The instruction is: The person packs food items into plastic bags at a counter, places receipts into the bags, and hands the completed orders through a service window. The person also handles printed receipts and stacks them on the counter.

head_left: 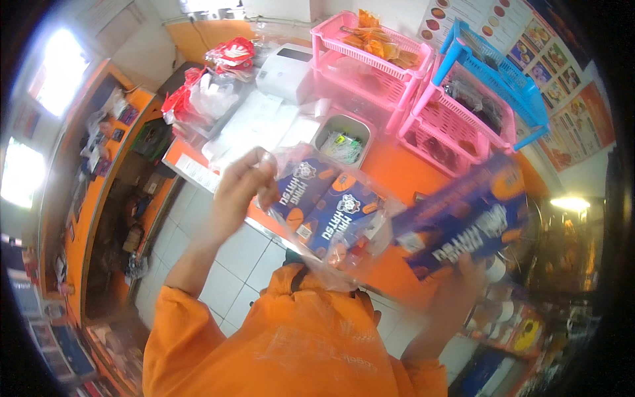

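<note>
A clear plastic bag (329, 272) lies at the front edge of the orange counter, with dark blue printed boxes (344, 205) inside it. My left hand (243, 185) is closed, pinching the bag's upper left edge. To the right of the bag, my right hand (463, 281) grips another dark blue box (456, 221) with orange pictures from below. That box is raised, tilted and smeared by motion. Small red and clear packets (360, 251) show through the bag's near right part.
Behind the bag, a metal tin (368, 142) holds small green-and-white packets. Pink basket racks (397, 86) and a blue basket (493, 66) stand at the back right. A white printer (284, 71) and red-and-white plastic bags (205, 99) are back left. Orange shelves (99, 172) line the left.
</note>
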Demonstrator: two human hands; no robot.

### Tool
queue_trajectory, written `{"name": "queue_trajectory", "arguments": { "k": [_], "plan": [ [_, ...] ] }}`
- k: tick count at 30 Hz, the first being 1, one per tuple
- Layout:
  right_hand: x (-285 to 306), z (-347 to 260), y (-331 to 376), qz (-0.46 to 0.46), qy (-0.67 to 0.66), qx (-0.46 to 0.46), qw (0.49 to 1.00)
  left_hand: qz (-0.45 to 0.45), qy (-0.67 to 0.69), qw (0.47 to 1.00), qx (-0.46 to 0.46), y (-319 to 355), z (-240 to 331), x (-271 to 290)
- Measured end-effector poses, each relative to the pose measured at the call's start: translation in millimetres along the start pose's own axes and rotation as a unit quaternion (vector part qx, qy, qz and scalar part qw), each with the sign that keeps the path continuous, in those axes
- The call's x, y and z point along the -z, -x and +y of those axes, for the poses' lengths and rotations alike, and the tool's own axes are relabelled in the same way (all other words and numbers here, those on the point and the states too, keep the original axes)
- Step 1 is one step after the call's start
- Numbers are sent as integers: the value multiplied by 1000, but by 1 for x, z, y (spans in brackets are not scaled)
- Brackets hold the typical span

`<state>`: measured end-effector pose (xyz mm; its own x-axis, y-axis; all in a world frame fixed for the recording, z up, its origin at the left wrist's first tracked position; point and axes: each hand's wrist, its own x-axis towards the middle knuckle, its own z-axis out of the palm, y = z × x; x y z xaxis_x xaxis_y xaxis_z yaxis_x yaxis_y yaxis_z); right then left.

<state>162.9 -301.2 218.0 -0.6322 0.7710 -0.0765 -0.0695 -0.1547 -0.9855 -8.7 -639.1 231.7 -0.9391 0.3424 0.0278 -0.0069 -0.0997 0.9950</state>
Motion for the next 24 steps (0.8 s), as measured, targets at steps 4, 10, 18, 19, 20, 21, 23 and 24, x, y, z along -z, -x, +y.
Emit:
{"name": "queue_trajectory", "arguments": {
  "k": [4, 10, 18, 19, 20, 21, 23, 24],
  "plan": [
    [-98, -37, 31, -265, 170, 10, 949, -121, 93, 984, 95, -32, 27, 20],
    [-151, -49, 22, -310, 270, -152, 899, -204, 239, 947, 67, -49, -12, 53],
    [-141, 64, 26, -210, 32, -449, 868, -332, 190, 919, 99, -42, 11, 26],
    [-141, 80, 28, -211, -38, -431, 877, -336, 240, 902, 125, -44, 16, 33],
    [-146, 94, 29, -179, 17, -387, 904, -343, 309, 877, 135, -44, 17, 38],
    [-152, 104, 31, -174, 41, -334, 925, -316, 309, 877, 188, -42, 18, 46],
    [-169, 109, 41, -153, 82, -245, 954, -306, 173, 925, 147, -38, 8, 51],
    [-176, 104, 49, -135, 94, -212, 963, -311, 127, 935, 113, -36, 0, 49]
  ]
}}
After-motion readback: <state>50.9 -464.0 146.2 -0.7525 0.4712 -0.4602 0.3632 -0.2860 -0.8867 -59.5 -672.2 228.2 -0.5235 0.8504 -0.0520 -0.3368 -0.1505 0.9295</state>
